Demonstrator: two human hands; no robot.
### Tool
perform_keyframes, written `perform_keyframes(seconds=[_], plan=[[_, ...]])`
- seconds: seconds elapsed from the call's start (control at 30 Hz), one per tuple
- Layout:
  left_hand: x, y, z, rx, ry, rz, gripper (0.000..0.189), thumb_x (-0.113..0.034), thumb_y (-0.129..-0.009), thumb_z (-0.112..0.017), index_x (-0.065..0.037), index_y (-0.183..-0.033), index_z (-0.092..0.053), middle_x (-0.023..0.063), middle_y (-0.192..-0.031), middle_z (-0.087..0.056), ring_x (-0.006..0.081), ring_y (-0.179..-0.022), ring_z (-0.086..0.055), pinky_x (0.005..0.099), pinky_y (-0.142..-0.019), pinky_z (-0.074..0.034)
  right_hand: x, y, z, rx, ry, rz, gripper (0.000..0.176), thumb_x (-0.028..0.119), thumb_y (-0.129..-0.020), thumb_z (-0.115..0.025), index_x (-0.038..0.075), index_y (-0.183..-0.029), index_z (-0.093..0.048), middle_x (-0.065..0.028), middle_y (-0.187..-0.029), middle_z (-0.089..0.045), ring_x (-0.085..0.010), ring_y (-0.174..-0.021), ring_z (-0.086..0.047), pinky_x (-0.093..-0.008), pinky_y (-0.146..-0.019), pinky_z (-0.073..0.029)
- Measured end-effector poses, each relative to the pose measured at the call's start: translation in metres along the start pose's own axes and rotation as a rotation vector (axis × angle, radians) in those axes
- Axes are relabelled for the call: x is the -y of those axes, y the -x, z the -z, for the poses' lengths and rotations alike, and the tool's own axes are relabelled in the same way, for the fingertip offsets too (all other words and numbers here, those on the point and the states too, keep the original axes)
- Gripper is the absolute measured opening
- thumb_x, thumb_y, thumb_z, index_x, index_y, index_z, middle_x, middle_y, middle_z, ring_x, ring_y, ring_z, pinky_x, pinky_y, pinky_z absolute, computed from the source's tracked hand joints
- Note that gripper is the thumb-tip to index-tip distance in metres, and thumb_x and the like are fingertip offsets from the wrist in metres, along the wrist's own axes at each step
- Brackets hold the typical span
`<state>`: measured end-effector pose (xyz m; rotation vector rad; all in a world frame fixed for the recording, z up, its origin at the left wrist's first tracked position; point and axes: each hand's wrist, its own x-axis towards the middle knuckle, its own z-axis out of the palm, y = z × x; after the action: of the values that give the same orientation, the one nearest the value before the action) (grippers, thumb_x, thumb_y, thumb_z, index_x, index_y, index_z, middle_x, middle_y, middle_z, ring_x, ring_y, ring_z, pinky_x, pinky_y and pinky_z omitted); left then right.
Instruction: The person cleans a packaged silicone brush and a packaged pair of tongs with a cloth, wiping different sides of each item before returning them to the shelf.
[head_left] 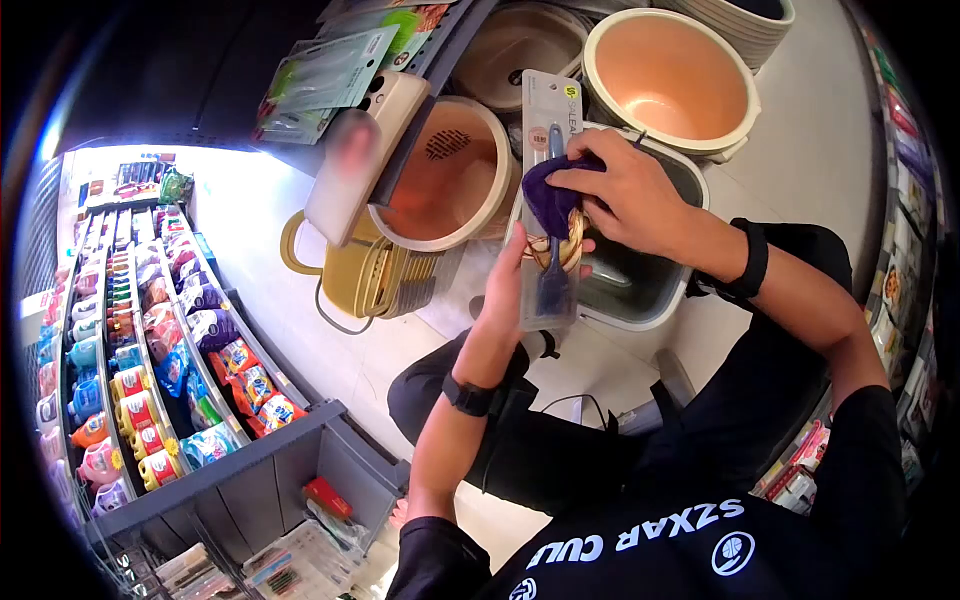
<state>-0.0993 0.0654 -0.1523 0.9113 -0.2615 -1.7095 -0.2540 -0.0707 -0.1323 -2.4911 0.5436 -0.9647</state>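
Observation:
My left hand (510, 280) is closed around the lower part of a clear package (552, 290) with a dark blue brush-like utensil inside and a card at its top. A purple cloth (548, 200) lies against the front of the package, pinched in the fingers of my right hand (625, 190). A cream and brown twisted piece (570, 245) shows just below the cloth, beside the fingers of my left hand; what it belongs to is hard to make out.
Round tubs with orange insides (670, 75) and a grey rectangular basin (635, 285) stand beyond my hands. A yellow basket (375, 280) is on the floor. Packaged utensils (335, 75) hang at upper left. Shelves of bottles and bags (150, 350) line the left.

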Motion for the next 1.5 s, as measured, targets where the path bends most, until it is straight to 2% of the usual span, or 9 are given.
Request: perform_keyframes(seconds=[0.23,0.43,0.83,1.03,1.2,1.33,1.43,1.47,1.5], plan=[[-0.005,0.002,-0.003,-0.149,0.057,-0.098,0.064,-0.052,-0.102,-0.027,-0.002,-0.136,-0.045,0.0116,-0.121,-0.061,0.0233,-0.106,-0.060,0.0352,-0.092,-0.049,0.029,0.025,-0.010,0.348,-0.239,0.151,0.036,0.005,-0.064,-0.070,0.014,-0.099,-0.070,-0.0076,-0.104,-0.054,-0.0271,-0.093,-0.057,-0.0366,-0.072,-0.050],[-0.017,0.001,0.011,0.028,0.113,-0.250,0.069,-0.052,-0.102,-0.022,0.001,-0.143,-0.034,0.0186,-0.136,-0.050,0.0286,-0.118,-0.055,0.0391,-0.092,-0.052,0.030,0.027,-0.011,0.309,-0.248,0.367,0.032,0.010,-0.066,-0.068,0.016,-0.097,-0.070,-0.0068,-0.101,-0.050,-0.0238,-0.087,-0.058,-0.0365,-0.062,-0.051],[-0.025,0.011,0.002,0.068,0.243,-0.195,0.068,-0.051,-0.102,-0.020,0.002,-0.142,-0.036,0.0172,-0.134,-0.052,0.0281,-0.114,-0.056,0.0397,-0.093,-0.048,0.031,0.017,-0.004,0.308,-0.194,0.423,0.029,0.010,-0.065,-0.069,0.014,-0.094,-0.070,-0.0058,-0.101,-0.050,-0.0235,-0.090,-0.055,-0.0353,-0.061,-0.050],[-0.027,0.010,0.001,0.054,0.294,-0.163,0.066,-0.049,-0.103,-0.023,0.002,-0.142,-0.035,0.0181,-0.135,-0.051,0.0298,-0.118,-0.055,0.0408,-0.099,-0.046,0.020,0.014,-0.005,0.236,-0.237,0.315,0.032,0.002,-0.063,-0.068,0.013,-0.092,-0.066,-0.0083,-0.099,-0.056,-0.0293,-0.086,-0.058,-0.0385,-0.065,-0.049],[-0.021,0.008,0.011,0.153,0.479,-0.085,0.064,-0.051,-0.102,-0.027,0.000,-0.138,-0.043,0.0172,-0.128,-0.056,0.0305,-0.114,-0.057,0.0416,-0.099,-0.046,0.020,-0.002,0.009,-0.064,-0.456,0.002,0.035,-0.012,-0.069,-0.054,0.004,-0.096,-0.069,-0.0116,-0.100,-0.054,-0.0250,-0.091,-0.058,-0.0309,-0.082,-0.048],[-0.009,0.003,-0.001,-0.143,0.323,-0.038,0.057,-0.051,-0.100,-0.036,-0.005,-0.130,-0.051,0.0135,-0.115,-0.062,0.0276,-0.102,-0.061,0.0410,-0.092,-0.050,0.025,0.000,0.010,-0.203,-0.749,-0.111,0.033,-0.010,-0.073,-0.051,0.003,-0.101,-0.063,-0.0104,-0.107,-0.052,-0.0222,-0.098,-0.054,-0.0294,-0.092,-0.041],[0.005,-0.001,0.000,-0.047,0.393,0.065,0.057,-0.051,-0.100,-0.036,-0.006,-0.131,-0.051,0.0132,-0.116,-0.062,0.0269,-0.103,-0.061,0.0396,-0.091,-0.051,0.030,0.008,0.004,-0.216,-0.842,-0.098,0.035,-0.009,-0.073,-0.049,0.003,-0.104,-0.059,-0.0115,-0.109,-0.051,-0.0244,-0.102,-0.051,-0.0314,-0.096,-0.038],[0.008,-0.001,0.000,0.160,0.589,0.057,0.052,-0.046,-0.101,-0.036,-0.007,-0.132,-0.050,0.0129,-0.121,-0.061,0.0267,-0.108,-0.060,0.0400,-0.094,-0.050,0.031,0.009,0.001,-0.193,-0.843,-0.080,0.036,-0.009,-0.073,-0.049,0.004,-0.105,-0.058,-0.0120,-0.109,-0.051,-0.0254,-0.103,-0.051,-0.0322,-0.096,-0.037],[0.011,-0.001,-0.003,0.041,0.470,0.035,0.050,-0.043,-0.101,-0.035,-0.007,-0.134,-0.048,0.0128,-0.123,-0.059,0.0260,-0.111,-0.059,0.0397,-0.095,-0.050,0.032,0.011,-0.001,-0.171,-0.843,-0.063,0.036,-0.009,-0.072,-0.048,0.004,-0.105,-0.057,-0.0126,-0.109,-0.051,-0.0264,-0.104,-0.050,-0.0329,-0.097,-0.037]])
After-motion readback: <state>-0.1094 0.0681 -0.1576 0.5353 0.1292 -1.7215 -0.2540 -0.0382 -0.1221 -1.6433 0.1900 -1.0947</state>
